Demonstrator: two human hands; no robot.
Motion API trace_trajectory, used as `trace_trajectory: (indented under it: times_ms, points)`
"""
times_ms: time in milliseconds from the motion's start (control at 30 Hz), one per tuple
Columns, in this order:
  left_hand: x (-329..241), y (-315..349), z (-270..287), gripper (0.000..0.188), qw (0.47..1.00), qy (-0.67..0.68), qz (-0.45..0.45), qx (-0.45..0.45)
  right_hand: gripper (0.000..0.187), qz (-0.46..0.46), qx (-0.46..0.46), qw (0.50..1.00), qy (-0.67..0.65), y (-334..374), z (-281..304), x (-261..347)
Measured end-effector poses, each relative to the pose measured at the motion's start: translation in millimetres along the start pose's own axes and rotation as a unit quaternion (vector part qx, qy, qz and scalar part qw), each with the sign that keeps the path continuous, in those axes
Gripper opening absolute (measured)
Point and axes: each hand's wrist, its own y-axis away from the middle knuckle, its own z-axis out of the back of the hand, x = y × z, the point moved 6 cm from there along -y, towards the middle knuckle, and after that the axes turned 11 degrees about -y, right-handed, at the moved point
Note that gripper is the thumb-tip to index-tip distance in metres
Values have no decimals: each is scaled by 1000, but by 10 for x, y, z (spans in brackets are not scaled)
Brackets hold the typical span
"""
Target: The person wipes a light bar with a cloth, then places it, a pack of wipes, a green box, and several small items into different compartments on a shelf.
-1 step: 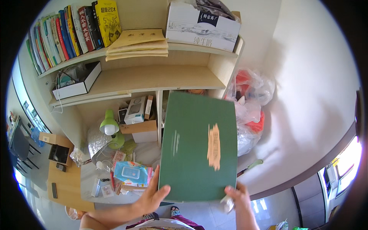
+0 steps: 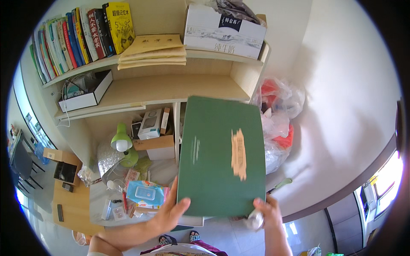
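A large flat green folder, or a thin case of that shape, is held up in front of me. Its face carries a torn tan patch and some pale scuffs. My left hand grips its lower left edge, thumb in front and fingers partly hidden behind. At the lower right corner my right hand pinches it. A crumpled white wad, blurred, is also at that hand. On the desk left of the folder lies a blue and pink wipes pack.
Behind stands a shelf unit with books, brown envelopes and a white carton. A green lamp and an open cardboard box are on the desk. Plastic bags hang or lie at the right.
The green folder has shifted slightly up, and a pale surface now shows below its lower edge. Both hands still hold it.
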Motion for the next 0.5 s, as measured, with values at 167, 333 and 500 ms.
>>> trace_trajectory:
  times_ms: [167, 333, 500]
  points:
    - [-195, -1006, 345, 89, 988, 100, 106, -55, 39, -14, 23, 999, 36, -946, -534, 776]
    - [-324, -2064, 527, 52, 969, 166, 148, -103, 34, 5, 91, 994, -54, -2172, -710, 1159]
    - [-522, -2558, 598, 58, 962, 171, 163, -140, 36, 40, 136, 969, -200, -2775, -671, 1243]
